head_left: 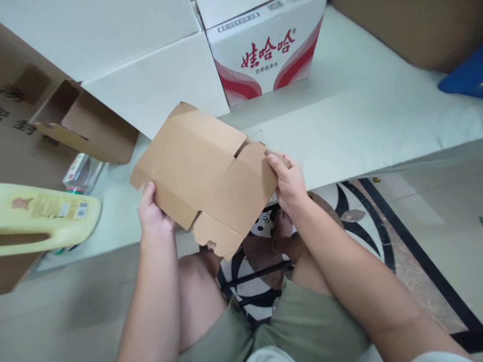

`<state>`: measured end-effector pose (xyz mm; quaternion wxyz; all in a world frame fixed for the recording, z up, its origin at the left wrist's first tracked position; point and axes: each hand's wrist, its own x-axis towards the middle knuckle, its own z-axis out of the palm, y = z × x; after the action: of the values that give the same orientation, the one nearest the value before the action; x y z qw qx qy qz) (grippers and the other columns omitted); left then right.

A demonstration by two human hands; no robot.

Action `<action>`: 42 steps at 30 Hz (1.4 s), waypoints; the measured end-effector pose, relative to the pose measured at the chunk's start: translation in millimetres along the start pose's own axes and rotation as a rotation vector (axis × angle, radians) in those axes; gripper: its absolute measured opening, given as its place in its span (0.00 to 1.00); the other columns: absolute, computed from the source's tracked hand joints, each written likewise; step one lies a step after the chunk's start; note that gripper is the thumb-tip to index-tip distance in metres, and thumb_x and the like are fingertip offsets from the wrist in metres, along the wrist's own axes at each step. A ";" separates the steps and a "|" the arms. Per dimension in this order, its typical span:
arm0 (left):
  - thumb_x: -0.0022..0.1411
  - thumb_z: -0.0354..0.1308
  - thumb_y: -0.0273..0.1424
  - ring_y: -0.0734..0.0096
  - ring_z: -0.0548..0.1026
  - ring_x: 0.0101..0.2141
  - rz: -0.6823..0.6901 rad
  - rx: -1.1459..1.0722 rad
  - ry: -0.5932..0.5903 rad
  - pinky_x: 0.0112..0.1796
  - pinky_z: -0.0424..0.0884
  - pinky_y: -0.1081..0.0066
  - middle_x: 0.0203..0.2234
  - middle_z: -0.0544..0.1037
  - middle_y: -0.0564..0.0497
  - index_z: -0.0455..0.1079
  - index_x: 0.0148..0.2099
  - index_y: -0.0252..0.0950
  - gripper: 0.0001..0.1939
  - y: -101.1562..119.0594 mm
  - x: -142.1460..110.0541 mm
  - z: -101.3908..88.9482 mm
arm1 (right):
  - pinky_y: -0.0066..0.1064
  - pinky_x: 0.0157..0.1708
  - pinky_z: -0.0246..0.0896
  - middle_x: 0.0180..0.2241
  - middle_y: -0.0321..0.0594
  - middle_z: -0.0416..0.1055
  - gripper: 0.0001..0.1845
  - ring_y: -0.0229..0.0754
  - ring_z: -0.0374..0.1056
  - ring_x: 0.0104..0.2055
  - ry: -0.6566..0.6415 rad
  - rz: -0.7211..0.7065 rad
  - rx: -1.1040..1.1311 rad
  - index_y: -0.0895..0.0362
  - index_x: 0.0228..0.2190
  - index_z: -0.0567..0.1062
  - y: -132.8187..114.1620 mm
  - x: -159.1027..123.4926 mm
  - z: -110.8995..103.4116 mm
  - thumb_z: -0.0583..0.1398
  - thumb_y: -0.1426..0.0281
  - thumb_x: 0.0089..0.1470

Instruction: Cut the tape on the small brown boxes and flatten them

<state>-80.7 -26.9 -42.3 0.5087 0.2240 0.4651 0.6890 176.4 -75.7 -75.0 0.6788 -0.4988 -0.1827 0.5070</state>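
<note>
A flat, unfolded brown cardboard box blank (196,171) is held up in front of me, with creases, side flaps and a notched tab at its lower edge. My left hand (153,211) grips its left lower edge, the thumb on top and the other fingers hidden underneath. At the right end my right hand (289,178) pinches the blank, thumb on its upper face and fingers mostly behind. The sheet is tilted above the front edge of the pale-covered table.
White cartons stand behind, one with red Chinese lettering (267,55). At left are an open brown box (90,120), a clear plastic container (83,173) and a yellow jug (49,216). A blue object (462,75) is at far right. The table (362,110) has a pale cover.
</note>
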 end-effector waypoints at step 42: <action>0.58 0.51 0.48 0.73 0.67 0.19 -0.411 -0.307 -0.151 0.24 0.67 0.72 0.19 0.68 0.51 0.71 0.27 0.35 0.21 -31.6 19.4 20.2 | 0.37 0.37 0.72 0.30 0.37 0.68 0.11 0.37 0.72 0.32 0.376 -0.423 -0.752 0.50 0.28 0.65 -198.1 140.4 -95.7 0.57 0.76 0.60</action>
<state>-56.8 0.7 -63.5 0.6992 0.0960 0.3517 0.6150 407.6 1.7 18.0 0.5606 -0.7452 -0.3251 0.1572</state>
